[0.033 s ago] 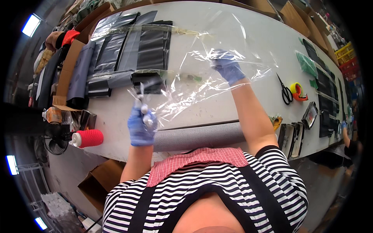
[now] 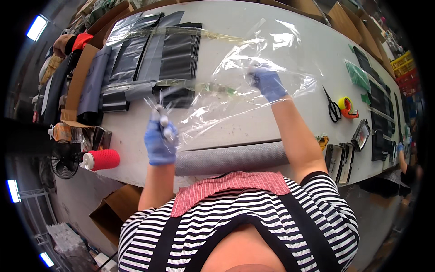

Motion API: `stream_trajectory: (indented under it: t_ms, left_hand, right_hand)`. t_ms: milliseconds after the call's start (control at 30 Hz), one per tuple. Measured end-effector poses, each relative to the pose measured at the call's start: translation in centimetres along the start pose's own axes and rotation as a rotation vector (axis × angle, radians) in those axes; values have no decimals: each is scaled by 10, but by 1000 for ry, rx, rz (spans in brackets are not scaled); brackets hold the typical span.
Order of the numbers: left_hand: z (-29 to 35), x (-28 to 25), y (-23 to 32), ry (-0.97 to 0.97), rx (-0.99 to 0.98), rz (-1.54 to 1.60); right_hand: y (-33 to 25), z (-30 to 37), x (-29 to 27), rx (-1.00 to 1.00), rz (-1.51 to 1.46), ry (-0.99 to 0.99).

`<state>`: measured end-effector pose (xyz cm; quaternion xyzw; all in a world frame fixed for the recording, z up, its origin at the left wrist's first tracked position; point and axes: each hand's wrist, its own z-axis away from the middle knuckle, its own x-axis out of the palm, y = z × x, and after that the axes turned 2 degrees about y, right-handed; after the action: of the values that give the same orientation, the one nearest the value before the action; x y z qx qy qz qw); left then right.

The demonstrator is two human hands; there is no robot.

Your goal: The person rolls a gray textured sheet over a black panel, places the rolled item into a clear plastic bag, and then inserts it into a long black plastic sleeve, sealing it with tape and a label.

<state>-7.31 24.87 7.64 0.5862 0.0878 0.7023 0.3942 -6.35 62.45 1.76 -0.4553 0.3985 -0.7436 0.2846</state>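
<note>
A large sheet of clear plastic film (image 2: 226, 102), perhaps a bag, stretches crumpled and shining between my two gloved hands above the table. My left hand (image 2: 161, 140), in a blue glove, is closed on its left end, with folds sticking out past the fingertips; the fingertips are a little blurred. Farther off and to the right, my right hand (image 2: 268, 85), also gloved in blue, grips the film with fingers curled in. Behind the film's left end lie stacks of black plastic bags (image 2: 177, 54), bound by strips of clear tape.
A grey padded roll (image 2: 231, 157) runs along the near table edge (image 2: 136, 181). To the right lie black scissors (image 2: 334, 109), a tape dispenser (image 2: 348, 108) and green packets (image 2: 358, 75). A red bottle (image 2: 105, 159) and a small fan (image 2: 64, 163) are at the left. Cardboard boxes (image 2: 346, 22) line the far side.
My left hand has shifted slightly left and away from me. The film has spread and lifted more on its far side. My right hand has barely moved.
</note>
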Motion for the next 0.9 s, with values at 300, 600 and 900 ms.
stream_trajectory:
  t_ms: [300, 600, 900]
  left_hand:
    - [-169, -96, 33, 476, 212, -694]
    - [-36, 149, -67, -1268, 856, -1337]
    - [-71, 102, -238, -1036, 409, -1885]
  right_hand:
    - [70, 220, -7, 556, -14, 110]
    - [97, 223, 12, 558, 114, 107]
    - [111, 224, 21, 586, -4, -22]
